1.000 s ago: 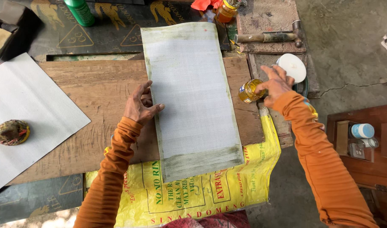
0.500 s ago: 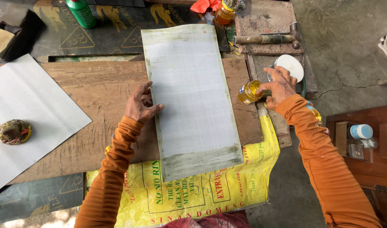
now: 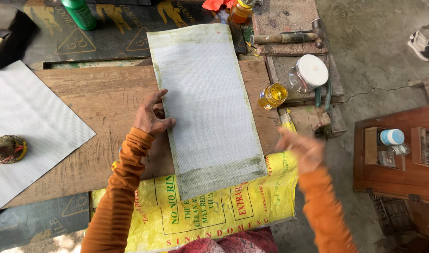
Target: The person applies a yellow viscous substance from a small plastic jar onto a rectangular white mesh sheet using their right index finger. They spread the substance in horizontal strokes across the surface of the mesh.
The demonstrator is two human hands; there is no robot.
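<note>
Holding nothing, both hands (image 3: 151, 119) (image 3: 302, 149) spread open near amber-filled jar (image 3: 272, 96) (uncapped).

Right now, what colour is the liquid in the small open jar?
Amber yellow; the small open jar shows in the head view.

Bright even daylight, soft shadows, sharp focus throughout, right hand (image 3: 302, 149) smeared by motion blur
</note>
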